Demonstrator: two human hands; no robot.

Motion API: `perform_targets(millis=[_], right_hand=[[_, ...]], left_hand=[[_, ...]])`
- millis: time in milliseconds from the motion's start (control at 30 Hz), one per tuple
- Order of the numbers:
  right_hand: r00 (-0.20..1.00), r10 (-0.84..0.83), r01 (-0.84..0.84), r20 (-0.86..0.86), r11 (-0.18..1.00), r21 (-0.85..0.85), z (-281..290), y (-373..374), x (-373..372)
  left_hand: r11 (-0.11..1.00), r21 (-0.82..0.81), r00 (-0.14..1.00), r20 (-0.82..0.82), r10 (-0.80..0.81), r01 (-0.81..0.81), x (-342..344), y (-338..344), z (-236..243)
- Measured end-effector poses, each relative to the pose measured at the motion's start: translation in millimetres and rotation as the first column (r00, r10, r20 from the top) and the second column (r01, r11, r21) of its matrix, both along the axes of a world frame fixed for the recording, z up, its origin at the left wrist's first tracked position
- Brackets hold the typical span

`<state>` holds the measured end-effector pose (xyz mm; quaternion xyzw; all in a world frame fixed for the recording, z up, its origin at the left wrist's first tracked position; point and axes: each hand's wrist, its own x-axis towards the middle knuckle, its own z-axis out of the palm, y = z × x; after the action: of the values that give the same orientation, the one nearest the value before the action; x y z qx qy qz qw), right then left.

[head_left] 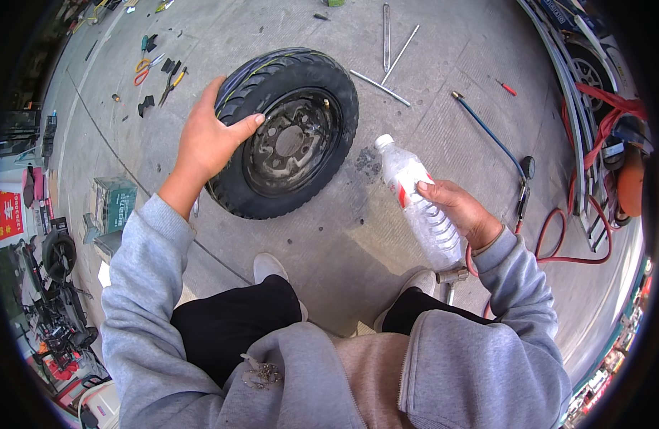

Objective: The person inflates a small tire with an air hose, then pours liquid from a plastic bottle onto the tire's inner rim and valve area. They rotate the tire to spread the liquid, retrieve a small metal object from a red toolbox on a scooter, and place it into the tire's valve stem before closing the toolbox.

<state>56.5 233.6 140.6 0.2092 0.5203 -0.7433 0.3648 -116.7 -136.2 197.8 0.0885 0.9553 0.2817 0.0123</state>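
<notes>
Black tire (294, 77) | left grip (213, 136), wide, clasps it | right grip (460, 209) wraps clear bottle (419, 204)

Upper left: orange-handled scissors (142, 68), yellow-handled pliers (180, 78). Left: green box (117, 204). Upper right: red-handled screwdriver (509, 89). Right: dial pressure gauge (528, 168), red hose (574, 260).

The view comes from the left of two head-worn cameras, looking steeply down and a little forward at the floor (333, 247). The wheel (290, 141) sits fairly near, just up and left of the picture's middle. Below the wheel are the shoes (270, 267), seen from above; lower still, the jacket (294, 372) fills the foreground, closer to the lens. The fisheye reaches wide on both sides of the wheel, out to a dark, rounded rim.
</notes>
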Motion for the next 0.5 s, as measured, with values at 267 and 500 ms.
perform_targets(millis=[267, 500], right_hand=[[1.0, 0.02, -0.02, 0.02, 0.999, 0.047, 2, -2, -2], [0.997, 0.071, -0.071, 0.011, 0.996, 0.047, -1, -1, -3]], left_hand=[[0.999, -0.048, 0.999, -0.024, -0.026, 0.024, 5, 6, 4], [0.994, -0.078, 0.994, -0.068, -0.08, 0.075, 17, 12, 12]])
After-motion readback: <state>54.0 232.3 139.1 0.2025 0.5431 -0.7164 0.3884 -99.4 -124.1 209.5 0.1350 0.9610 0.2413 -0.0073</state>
